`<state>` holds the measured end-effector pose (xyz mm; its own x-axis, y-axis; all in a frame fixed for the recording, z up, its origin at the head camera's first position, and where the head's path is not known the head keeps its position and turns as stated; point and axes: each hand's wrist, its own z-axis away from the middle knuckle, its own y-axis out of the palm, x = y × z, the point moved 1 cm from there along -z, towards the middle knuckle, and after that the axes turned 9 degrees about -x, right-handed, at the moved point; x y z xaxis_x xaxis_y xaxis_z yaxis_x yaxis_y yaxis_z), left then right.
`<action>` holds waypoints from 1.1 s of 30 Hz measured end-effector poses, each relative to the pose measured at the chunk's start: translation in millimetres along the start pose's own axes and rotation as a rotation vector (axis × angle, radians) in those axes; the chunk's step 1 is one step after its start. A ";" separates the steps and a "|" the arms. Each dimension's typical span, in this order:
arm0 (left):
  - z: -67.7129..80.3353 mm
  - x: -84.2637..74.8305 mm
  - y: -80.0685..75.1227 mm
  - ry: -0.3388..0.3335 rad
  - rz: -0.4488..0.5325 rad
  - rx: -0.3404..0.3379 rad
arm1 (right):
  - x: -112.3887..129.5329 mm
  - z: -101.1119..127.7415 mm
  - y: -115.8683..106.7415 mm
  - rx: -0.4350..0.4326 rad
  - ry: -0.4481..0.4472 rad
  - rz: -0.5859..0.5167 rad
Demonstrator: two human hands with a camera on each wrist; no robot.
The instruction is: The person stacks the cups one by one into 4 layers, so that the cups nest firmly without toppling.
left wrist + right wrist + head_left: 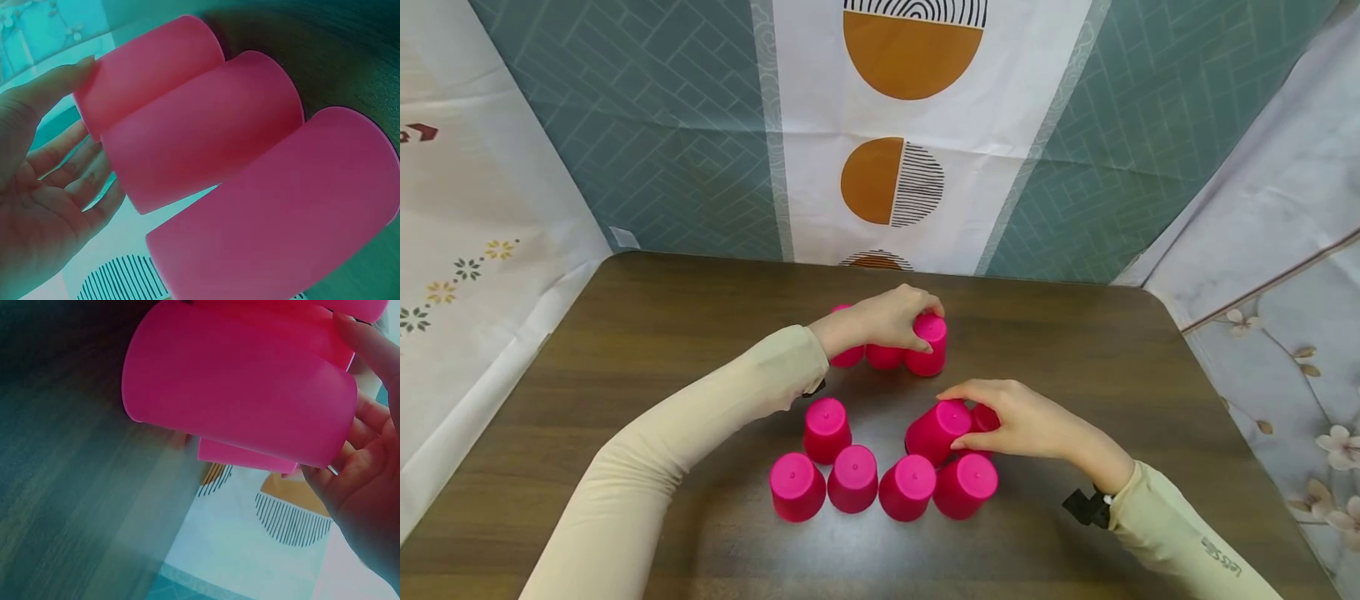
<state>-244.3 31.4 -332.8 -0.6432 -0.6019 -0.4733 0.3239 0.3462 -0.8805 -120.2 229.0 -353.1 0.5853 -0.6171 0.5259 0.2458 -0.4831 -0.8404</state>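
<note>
Several pink plastic cups stand upside down on the table. My left hand (pixel 895 317) reaches to a back row of three and pinches the right-end cup (pixel 930 333) near its top, thumb on the near side. In the left wrist view, the thumb lies against that cup (pixel 153 75), the farthest of the row. My right hand (pixel 1022 421) holds a cup (pixel 931 433) between thumb and fingers; it leans a little, its base toward the upper right. Another cup (pixel 985 419) is partly hidden behind that hand. In the right wrist view, the held cup (pixel 244 387) fills the middle.
Nearest me, a row of cups includes one at the left end (pixel 797 487) and one at the right end (pixel 966 486). A further cup (pixel 827 432) stands behind the row's left part. The wooden table (pixel 737 542) meets a patterned cloth wall (pixel 685 167) at the back.
</note>
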 end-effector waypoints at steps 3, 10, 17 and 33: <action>-3.2 2.1 2.6 -0.002 0.001 -0.006 | -0.3 0.1 1.1 -0.007 -0.014 -0.003; -5.0 4.3 6.4 -0.008 0.021 -0.025 | -0.3 1.4 0.5 -0.011 -0.012 -0.004; -5.6 1.7 6.1 -0.019 -0.005 -0.020 | 0.3 1.6 0.6 -0.003 0.005 -0.002; -2.0 4.1 12.7 -0.013 0.049 -0.047 | -6.4 -4.3 -23.0 -0.195 -0.163 -0.047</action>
<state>-244.2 34.8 -345.8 -0.6183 -0.5927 -0.5161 0.3213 0.4087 -0.8543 -133.0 241.4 -336.6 0.6977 -0.4902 0.5224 0.1314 -0.6293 -0.7660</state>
